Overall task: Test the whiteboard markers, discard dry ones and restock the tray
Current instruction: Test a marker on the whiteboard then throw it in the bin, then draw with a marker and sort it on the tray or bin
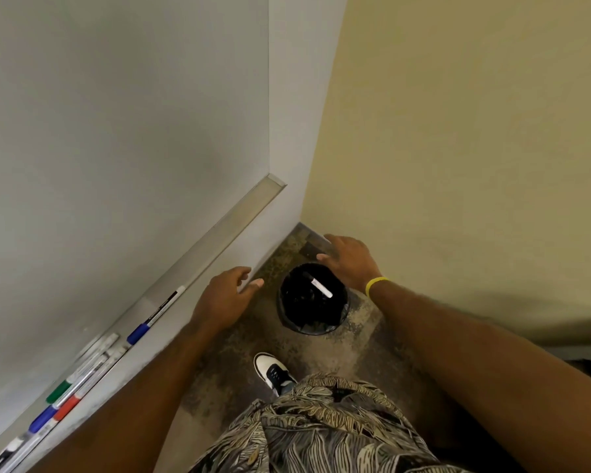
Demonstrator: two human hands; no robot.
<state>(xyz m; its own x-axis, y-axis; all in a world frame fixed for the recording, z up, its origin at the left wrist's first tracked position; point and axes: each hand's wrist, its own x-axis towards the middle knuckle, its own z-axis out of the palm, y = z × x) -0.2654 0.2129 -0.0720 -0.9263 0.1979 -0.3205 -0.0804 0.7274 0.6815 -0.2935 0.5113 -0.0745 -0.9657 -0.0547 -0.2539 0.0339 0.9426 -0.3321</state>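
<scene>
Both hands empty, fingers spread: left hand (224, 298) and right hand (350, 261) above bin (313, 324); marker (321, 288) inside.

my left hand (226, 298) and right hand (350, 261) hover with fingers loose, holding nothing, on either side of a black-lined bin (342, 315) that stands on the floor in the corner. a white marker (321, 289) shows slantwise in its mouth. on my left the tray (219, 240) carries a blue-capped marker (154, 317) lying alone. nearer me lie a green-capped marker (60, 390) and a red-capped marker (67, 407), bunched with others.
</scene>
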